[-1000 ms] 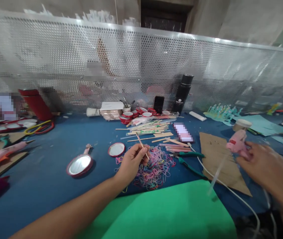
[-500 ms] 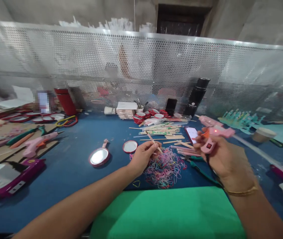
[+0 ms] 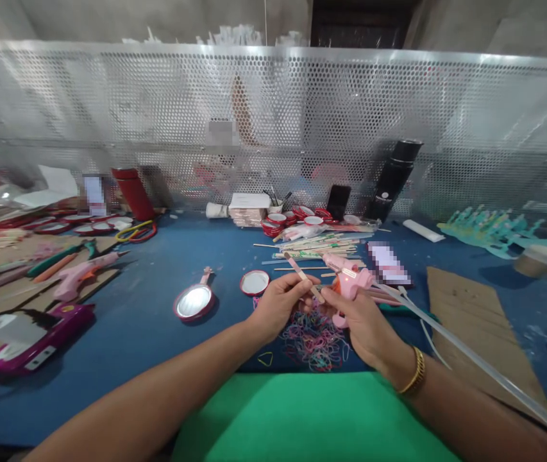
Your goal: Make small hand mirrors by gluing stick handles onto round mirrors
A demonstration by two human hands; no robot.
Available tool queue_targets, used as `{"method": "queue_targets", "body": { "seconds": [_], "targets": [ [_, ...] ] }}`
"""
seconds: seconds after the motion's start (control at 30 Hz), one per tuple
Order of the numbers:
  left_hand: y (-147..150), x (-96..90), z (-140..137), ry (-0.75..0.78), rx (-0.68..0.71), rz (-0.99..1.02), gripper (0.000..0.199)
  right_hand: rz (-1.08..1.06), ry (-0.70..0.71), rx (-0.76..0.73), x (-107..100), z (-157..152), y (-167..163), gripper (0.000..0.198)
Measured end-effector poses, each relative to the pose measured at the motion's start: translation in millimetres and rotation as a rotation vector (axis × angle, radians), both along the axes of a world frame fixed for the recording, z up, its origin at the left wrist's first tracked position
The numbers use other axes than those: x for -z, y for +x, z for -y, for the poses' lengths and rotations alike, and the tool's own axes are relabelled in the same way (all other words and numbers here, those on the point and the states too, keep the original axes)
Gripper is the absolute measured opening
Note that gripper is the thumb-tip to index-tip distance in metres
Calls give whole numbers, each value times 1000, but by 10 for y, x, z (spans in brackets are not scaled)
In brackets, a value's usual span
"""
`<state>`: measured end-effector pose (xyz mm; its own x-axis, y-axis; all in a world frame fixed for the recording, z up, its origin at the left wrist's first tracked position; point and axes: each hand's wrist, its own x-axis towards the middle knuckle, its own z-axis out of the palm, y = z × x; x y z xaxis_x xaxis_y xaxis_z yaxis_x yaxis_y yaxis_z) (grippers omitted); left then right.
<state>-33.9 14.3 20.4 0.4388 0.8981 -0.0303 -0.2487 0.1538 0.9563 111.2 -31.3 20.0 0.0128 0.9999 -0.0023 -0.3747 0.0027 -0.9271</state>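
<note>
My left hand (image 3: 277, 307) pinches a flat craft stick (image 3: 296, 266), pinkish along its upper part and tilted up to the left. In my right hand (image 3: 367, 324) is a pink hot glue gun (image 3: 353, 279), its nozzle pointing left and a long clear glue stick running out of its back. The right thumb and fingertips meet the stick's lower end, close to the left fingers. Beneath both hands lies a tangled pile of colourful small loops (image 3: 314, 350). Left of them are a round red-rimmed mirror (image 3: 254, 282) and another mirror with a short handle (image 3: 193, 301).
Loose wooden sticks (image 3: 326, 246) and a stack of red-rimmed discs (image 3: 297, 218) lie behind the hands. A phone (image 3: 388, 263) and a cardboard sheet (image 3: 479, 340) are at right. Another glue gun (image 3: 74, 276) and a purple power strip (image 3: 56, 337) sit left. A perforated metal screen (image 3: 167, 115) stands behind.
My right hand has brought the glue gun left and inward, from the right side to beside my left hand. Its fingers now touch the stick. The left hand has barely moved.
</note>
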Motion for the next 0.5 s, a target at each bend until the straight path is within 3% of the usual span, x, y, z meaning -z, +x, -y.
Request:
{"method": "queue_targets", "body": {
  "seconds": [0.5],
  "targets": [
    [28, -21, 43, 51, -12, -67, 39, 66, -34, 58, 204, -6, 9, 34]
  ]
}}
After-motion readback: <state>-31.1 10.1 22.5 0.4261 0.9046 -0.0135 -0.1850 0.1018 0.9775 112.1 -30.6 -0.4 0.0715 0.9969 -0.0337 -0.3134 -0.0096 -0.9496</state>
